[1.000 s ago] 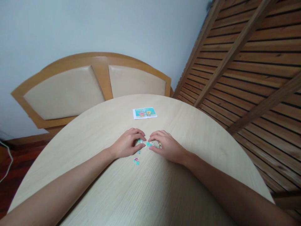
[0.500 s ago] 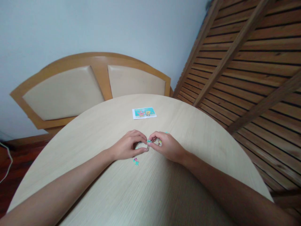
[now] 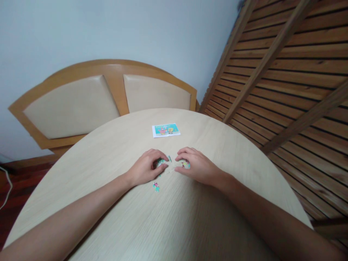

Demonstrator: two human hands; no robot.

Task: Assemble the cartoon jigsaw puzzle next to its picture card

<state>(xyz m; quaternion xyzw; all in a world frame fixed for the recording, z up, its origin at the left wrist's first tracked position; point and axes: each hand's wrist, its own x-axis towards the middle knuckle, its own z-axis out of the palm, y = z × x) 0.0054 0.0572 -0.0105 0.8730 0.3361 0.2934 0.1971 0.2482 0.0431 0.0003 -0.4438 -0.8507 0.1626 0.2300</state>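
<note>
A pale round table (image 3: 195,221) fills most of the lower view, set against a light wall (image 3: 136,29), with a slatted wooden panel (image 3: 288,79) rising on the right and a wood-framed headboard (image 3: 114,79) with cream pads behind the far edge. At lower left, a white cable (image 3: 10,181) hangs above dark red flooring (image 3: 12,201). The left hand (image 3: 145,167) and right hand (image 3: 201,166) face each other over the tabletop, both loosely curved, thumb parted from fingers, neither seen gripping anything. Beyond them lies a printed card (image 3: 166,130), its long axis running left to right, its pink and yellow figures upright to the viewer. Small turquoise bits (image 3: 161,162) sit within the left hand's curve, and a multicoloured cluster (image 3: 185,164) within the right's; the fingers partly hide both, so their direction cannot be told. Nearer the viewer, below the left hand, a pink-and-turquoise cluster (image 3: 156,187) slants from far left to near right, pink end farther off. Smallest, a narrow dark-turquoise piece (image 3: 170,158) stands just beside the left fingertips, long axis pointing nearly away from the viewer; contact is unclear.
</note>
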